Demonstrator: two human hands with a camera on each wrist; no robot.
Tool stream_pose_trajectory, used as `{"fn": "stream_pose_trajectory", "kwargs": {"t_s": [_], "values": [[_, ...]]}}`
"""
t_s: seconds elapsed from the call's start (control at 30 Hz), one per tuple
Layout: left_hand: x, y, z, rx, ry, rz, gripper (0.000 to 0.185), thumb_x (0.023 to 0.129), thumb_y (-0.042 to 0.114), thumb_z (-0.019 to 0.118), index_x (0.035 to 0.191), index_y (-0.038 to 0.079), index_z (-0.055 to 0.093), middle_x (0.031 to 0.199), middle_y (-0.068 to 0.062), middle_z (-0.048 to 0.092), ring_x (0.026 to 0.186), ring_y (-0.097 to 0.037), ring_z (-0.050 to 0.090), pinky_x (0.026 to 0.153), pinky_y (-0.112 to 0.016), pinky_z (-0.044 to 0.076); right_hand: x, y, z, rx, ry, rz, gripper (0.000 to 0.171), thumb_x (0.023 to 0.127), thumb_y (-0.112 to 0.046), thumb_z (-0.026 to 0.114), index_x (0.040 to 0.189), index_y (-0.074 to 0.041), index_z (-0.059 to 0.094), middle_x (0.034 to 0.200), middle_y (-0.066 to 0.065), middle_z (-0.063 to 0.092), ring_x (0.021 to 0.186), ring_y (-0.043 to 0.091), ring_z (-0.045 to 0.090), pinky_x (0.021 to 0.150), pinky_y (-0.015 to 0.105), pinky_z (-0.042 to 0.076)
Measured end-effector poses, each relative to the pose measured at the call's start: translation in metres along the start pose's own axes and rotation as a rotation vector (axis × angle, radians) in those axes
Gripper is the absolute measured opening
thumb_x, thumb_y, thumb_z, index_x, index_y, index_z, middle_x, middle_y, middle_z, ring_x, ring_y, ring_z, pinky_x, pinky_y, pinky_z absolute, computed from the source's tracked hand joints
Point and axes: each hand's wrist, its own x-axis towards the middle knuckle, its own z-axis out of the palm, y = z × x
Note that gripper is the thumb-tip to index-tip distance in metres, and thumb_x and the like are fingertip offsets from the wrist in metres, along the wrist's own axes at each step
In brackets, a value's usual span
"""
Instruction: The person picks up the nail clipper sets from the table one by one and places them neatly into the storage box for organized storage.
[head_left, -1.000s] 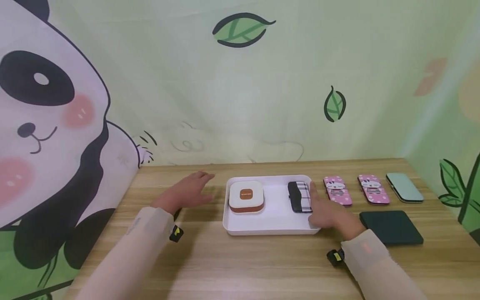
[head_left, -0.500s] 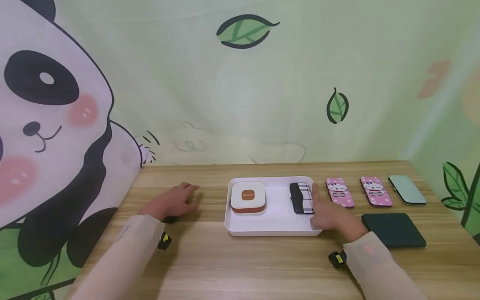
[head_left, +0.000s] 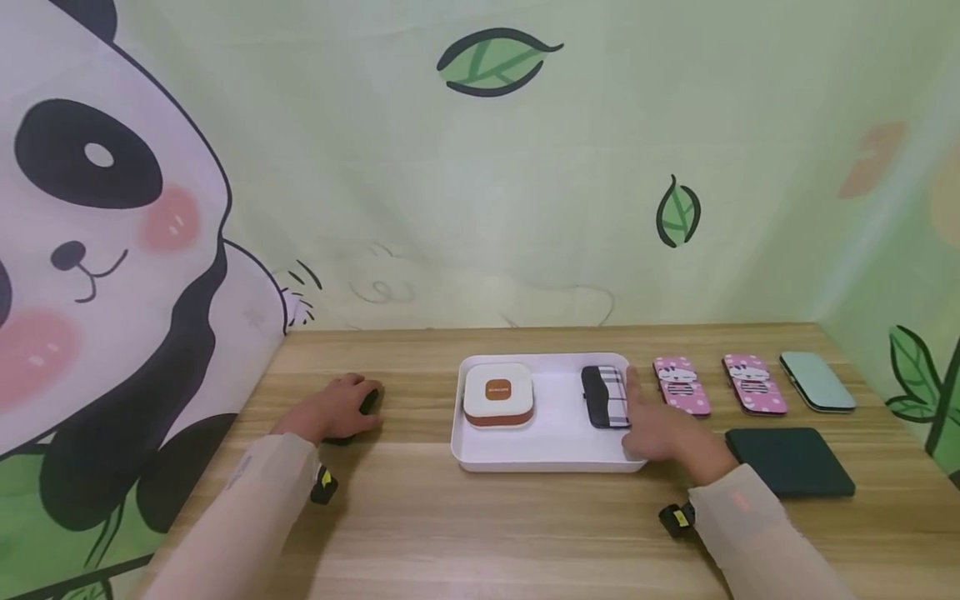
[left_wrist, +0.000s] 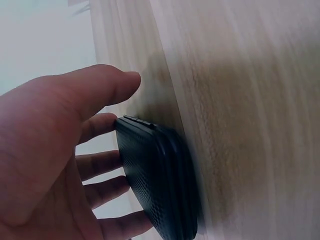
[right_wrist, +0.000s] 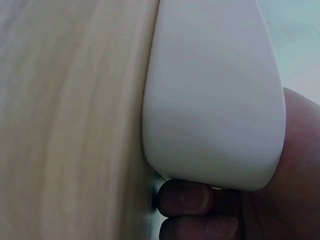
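My left hand [head_left: 337,408] is over a flat black case at the table's left. In the left wrist view, the fingertips touch one long side of the textured black case [left_wrist: 145,170], while the thumb stands off its near end. On the other side, my right hand [head_left: 660,432] grips the right end of a white tray [head_left: 551,450]; in the right wrist view its fingers curl at the tray's outer wall. Inside the tray are a white-and-brown rounded square box [head_left: 498,392] on the left and a black-and-plaid case [head_left: 606,397] by the right wall.
Right of the tray lie two pink cat-patterned cases [head_left: 681,386] and a pale mint case [head_left: 817,382] in a row. Nearer me is a dark green flat square case [head_left: 791,461]. A printed cloth wall [head_left: 480,208] rises behind the wooden table [head_left: 480,533].
My left hand has moved left and down, away from the tray, onto the black case. The right hand keeps its place at the tray's end. The view has shifted slightly.
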Motion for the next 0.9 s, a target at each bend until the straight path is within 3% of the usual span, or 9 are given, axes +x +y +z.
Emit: {"fn": "stream_pose_trajectory", "kwargs": {"t_s": [0.33,0.5,0.6,0.73,0.9], "values": [[0.002,0.001,0.002,0.035,-0.002,-0.036,0.067,0.095,0.041,0.062,0.149,0.007,0.044,0.152,-0.031,0.035,0.139,-0.053,0.030,0.106,-0.066,0.035,0.000,0.000,0.001,-0.010,0.008,0.003,0.100,0.087,-0.011,0.053,0.156,-0.002,-0.019,0.061,0.002,0.044,0.046,0.015,0.038,0.044,0.027,0.030],[-0.003,0.002,-0.002,0.004,-0.039,-0.057,0.093,0.086,0.055,0.069,0.153,0.002,0.035,0.155,-0.030,0.031,0.142,-0.052,0.027,0.106,-0.067,0.034,-0.001,-0.001,0.000,-0.005,0.008,0.009,0.100,0.087,-0.012,0.053,0.157,-0.003,-0.019,0.062,0.003,0.044,0.047,0.016,0.039,0.044,0.027,0.030],[-0.008,0.000,-0.005,-0.015,-0.063,-0.032,0.111,0.076,0.060,0.078,0.155,-0.001,0.029,0.157,-0.030,0.028,0.142,-0.052,0.026,0.107,-0.067,0.033,-0.002,-0.001,0.000,-0.006,0.008,0.012,0.100,0.088,-0.012,0.053,0.157,-0.003,-0.019,0.062,0.003,0.045,0.047,0.016,0.040,0.044,0.027,0.031],[-0.009,-0.010,-0.003,-0.029,-0.083,0.008,0.122,0.067,0.054,0.087,0.156,-0.002,0.025,0.158,-0.030,0.025,0.143,-0.053,0.025,0.107,-0.067,0.033,-0.002,-0.001,0.000,-0.003,0.002,0.022,0.100,0.088,-0.013,0.053,0.157,-0.004,-0.019,0.062,0.004,0.046,0.047,0.017,0.041,0.044,0.027,0.032],[-0.005,-0.015,-0.002,-0.033,-0.111,-0.026,0.119,0.067,0.044,0.091,0.156,-0.001,0.026,0.157,-0.028,0.026,0.140,-0.049,0.030,0.104,-0.064,0.037,-0.002,-0.001,-0.001,-0.010,0.001,0.025,0.100,0.088,-0.013,0.053,0.157,-0.003,-0.019,0.062,0.004,0.046,0.047,0.017,0.041,0.044,0.027,0.032]]}}
